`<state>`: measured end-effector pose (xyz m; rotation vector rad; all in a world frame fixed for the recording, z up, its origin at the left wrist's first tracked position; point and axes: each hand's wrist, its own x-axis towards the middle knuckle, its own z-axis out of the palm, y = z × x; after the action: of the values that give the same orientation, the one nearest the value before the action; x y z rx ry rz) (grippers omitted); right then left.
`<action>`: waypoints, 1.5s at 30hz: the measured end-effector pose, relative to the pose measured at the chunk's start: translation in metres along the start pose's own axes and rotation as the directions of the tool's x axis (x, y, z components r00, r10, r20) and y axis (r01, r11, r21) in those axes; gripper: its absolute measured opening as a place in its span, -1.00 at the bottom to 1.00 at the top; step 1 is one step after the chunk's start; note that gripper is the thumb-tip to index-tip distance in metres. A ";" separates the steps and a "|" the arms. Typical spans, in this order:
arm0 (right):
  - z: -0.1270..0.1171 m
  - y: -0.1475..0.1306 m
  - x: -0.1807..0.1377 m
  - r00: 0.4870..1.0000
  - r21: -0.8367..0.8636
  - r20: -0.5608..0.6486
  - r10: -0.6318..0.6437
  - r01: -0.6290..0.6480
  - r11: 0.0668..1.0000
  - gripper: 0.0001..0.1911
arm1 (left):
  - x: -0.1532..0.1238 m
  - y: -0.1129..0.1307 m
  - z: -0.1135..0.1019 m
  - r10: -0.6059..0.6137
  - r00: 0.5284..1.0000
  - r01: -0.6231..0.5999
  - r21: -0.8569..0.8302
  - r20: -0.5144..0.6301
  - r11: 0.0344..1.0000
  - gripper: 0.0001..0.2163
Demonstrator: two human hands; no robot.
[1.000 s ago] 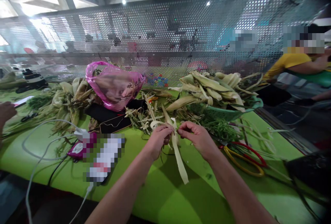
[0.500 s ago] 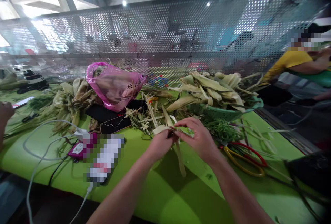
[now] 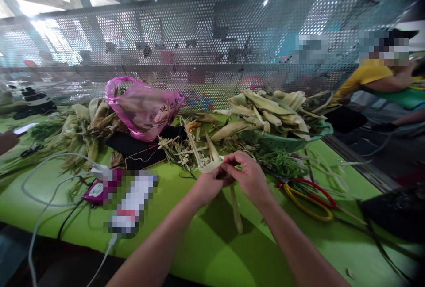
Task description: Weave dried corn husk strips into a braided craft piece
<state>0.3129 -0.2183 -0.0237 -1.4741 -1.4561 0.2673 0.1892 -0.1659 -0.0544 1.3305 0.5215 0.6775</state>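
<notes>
Both my hands meet over the green table near the middle of the view. My left hand point(image 3: 210, 184) is closed on a pale corn husk point(image 3: 210, 167), whose broad end sticks out to the left past the thumb. The fingers of my right hand point(image 3: 245, 172) pinch the same husk at the fingertips, close against the left hand. A narrow husk strip point(image 3: 237, 212) hangs down below the hands. Just behind them lies a heap of husk scraps point(image 3: 181, 151). To the right of my right hand are scissors point(image 3: 310, 198) with red and yellow handles.
A green basket point(image 3: 282, 144) heaped with dry husks point(image 3: 272, 110) stands at back right. A pink plastic bag point(image 3: 144, 110), a phone point(image 3: 134, 203) on a white cable and a purple power socket point(image 3: 98, 189) are at left. A perforated metal screen point(image 3: 199, 26) rises behind; a person in yellow point(image 3: 375, 74) sits right.
My right hand's fingers have curled in closer to the left hand on the husk. The hanging strip has shifted slightly lower. The whole view has drifted a little.
</notes>
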 end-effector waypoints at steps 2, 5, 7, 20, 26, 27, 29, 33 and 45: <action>-0.004 -0.003 0.000 0.999 0.061 -0.042 0.026 -0.023 0.998 -0.88 | 0.000 0.005 -0.002 -0.031 0.998 0.029 -0.042 -0.048 0.999 -0.78; -0.011 -0.003 0.001 0.994 0.103 -0.081 0.071 -0.062 0.993 -0.84 | 0.000 0.010 -0.009 -0.049 0.992 0.034 -0.128 -0.115 0.991 -0.69; -0.014 -0.001 0.002 0.996 0.033 -0.057 0.067 -0.065 0.997 -0.86 | 0.000 0.012 -0.013 -0.039 0.990 0.014 -0.180 -0.134 0.984 -0.66; -0.011 0.011 0.005 0.998 -0.074 0.049 0.042 -0.038 0.996 -0.83 | 0.001 0.011 -0.017 -0.100 0.976 0.047 -0.260 -0.192 0.964 -0.78; -0.009 0.010 0.004 0.995 -0.033 0.058 0.086 -0.085 0.996 -0.81 | 0.001 0.010 -0.018 0.003 0.985 -0.033 -0.170 -0.174 0.985 -0.73; -0.008 0.011 0.004 0.994 -0.041 0.059 0.094 -0.091 0.995 -0.80 | 0.001 0.010 -0.017 0.016 0.983 -0.044 -0.151 -0.181 0.988 -0.73; -0.007 0.014 0.004 0.990 -0.043 0.071 0.120 -0.117 0.992 -0.79 | 0.002 0.011 -0.016 0.035 0.975 -0.067 -0.139 -0.219 0.988 -0.74; -0.007 0.016 0.006 0.973 0.061 0.116 0.199 -0.207 0.977 -0.75 | 0.001 0.013 -0.014 0.048 0.962 -0.100 -0.185 -0.268 0.978 -0.74; -0.003 0.007 0.002 0.898 0.529 0.253 0.359 -0.440 0.726 -0.67 | 0.002 0.005 -0.010 -0.026 0.999 0.024 -0.054 -0.034 0.998 -0.66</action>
<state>0.3203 -0.2159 -0.0268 -1.2516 -0.9958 1.0100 0.1828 -0.1568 -0.0511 1.2619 0.5434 0.6899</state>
